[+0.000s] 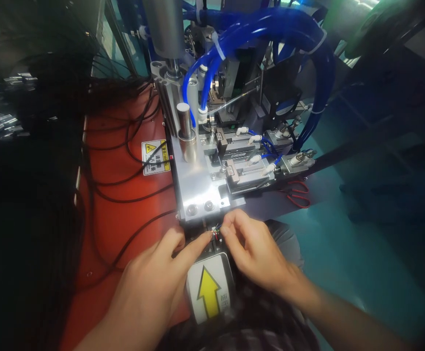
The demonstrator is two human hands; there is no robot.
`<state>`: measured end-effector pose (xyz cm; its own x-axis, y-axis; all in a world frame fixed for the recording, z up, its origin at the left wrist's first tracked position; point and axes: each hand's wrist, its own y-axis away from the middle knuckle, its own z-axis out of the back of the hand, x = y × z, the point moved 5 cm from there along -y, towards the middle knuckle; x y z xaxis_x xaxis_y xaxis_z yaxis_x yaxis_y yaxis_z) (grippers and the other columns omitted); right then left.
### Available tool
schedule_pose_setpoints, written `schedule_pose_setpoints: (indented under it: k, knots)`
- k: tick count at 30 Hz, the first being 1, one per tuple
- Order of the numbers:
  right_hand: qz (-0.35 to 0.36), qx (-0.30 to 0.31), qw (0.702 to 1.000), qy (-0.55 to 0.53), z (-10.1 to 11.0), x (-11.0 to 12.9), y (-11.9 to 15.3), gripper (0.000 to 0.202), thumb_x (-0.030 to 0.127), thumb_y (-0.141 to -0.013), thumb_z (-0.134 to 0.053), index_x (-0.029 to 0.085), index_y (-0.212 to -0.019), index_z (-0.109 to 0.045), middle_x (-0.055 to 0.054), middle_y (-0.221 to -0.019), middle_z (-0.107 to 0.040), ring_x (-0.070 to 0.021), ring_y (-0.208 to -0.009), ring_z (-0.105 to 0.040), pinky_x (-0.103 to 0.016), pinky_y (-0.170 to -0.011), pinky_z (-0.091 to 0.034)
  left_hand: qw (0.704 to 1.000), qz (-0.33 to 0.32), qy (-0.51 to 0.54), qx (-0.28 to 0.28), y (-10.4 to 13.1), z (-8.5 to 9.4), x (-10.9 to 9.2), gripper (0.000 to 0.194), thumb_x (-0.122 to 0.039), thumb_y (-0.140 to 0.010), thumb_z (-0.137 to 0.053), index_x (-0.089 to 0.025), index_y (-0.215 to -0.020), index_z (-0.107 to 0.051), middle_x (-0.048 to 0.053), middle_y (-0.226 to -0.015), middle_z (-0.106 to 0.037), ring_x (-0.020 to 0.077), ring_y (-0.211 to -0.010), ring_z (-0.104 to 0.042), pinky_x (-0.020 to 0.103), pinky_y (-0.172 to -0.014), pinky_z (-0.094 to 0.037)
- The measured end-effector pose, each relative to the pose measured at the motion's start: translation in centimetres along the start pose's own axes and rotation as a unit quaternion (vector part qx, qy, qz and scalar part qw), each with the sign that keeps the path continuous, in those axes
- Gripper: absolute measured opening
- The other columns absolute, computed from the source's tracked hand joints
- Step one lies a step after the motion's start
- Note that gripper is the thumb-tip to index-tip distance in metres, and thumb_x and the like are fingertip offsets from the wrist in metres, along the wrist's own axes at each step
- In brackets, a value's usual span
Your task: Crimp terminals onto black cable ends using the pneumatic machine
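Note:
Several thin coloured wires (217,230) with a small light part lie at the front edge of a metal machine (198,183). My left hand (161,265) reaches in from the left, its index fingertip against the wire ends and its other fingers curled. From the right, my right hand (251,246) pinches at the wires between thumb and index finger. Just below the fingertips is a white label with a yellow arrow (208,290). What lies between the left fingers is hidden.
Black cables (135,200) cross the red surface (113,170) at left, beside a warning label (156,157). Thick blue tubes (271,24) arch over the machine's cylinders. Red-handled scissors (298,195) lie to the right. A tall metal post (186,122) stands near the front.

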<state>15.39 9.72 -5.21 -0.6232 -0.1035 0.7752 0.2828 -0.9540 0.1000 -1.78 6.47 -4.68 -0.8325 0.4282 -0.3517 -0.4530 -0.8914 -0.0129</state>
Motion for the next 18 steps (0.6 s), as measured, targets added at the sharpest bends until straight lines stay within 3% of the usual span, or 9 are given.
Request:
schedule_pose_setpoints:
  k: [7,11,18]
  knots:
    - [-0.022,0.0,1.0,-0.013,0.0,0.1,-0.2,0.013,0.02,-0.092,-0.046,0.021,-0.08,-0.048,0.005,-0.058,-0.046,-0.0117,-0.05,-0.042,-0.025,-0.051,-0.029,1.0,0.012,-0.008,-0.007,0.0,0.0,-0.1,0.051,-0.012,-0.091,-0.038,-0.037,-0.133,-0.053,0.001,-0.087,-0.054,0.0138,-0.066,-0.059,0.023,-0.058,-0.05]
    - [-0.053,0.008,0.994,-0.093,-0.4,-0.6,-0.2,0.012,0.021,-0.092,-0.047,0.02,-0.08,-0.049,0.005,-0.061,-0.047,-0.0114,-0.054,-0.043,-0.024,-0.052,-0.032,1.0,0.025,0.003,0.004,0.0,0.0,0.0,0.049,-0.015,-0.092,-0.035,-0.036,-0.132,-0.053,0.001,-0.088,-0.053,0.0136,-0.066,-0.06,0.023,-0.061,-0.052]
    - [-0.143,0.067,0.923,-0.351,-1.6,-1.7,-0.5,0.017,0.032,-0.089,-0.054,0.018,-0.08,-0.05,0.006,-0.063,-0.045,-0.0094,-0.054,-0.04,-0.022,-0.051,-0.033,0.999,-0.018,0.024,-0.025,-0.2,0.3,0.3,0.037,-0.016,-0.095,-0.036,-0.025,-0.124,-0.057,0.002,-0.091,-0.064,0.0148,-0.078,-0.064,0.021,-0.066,-0.051]
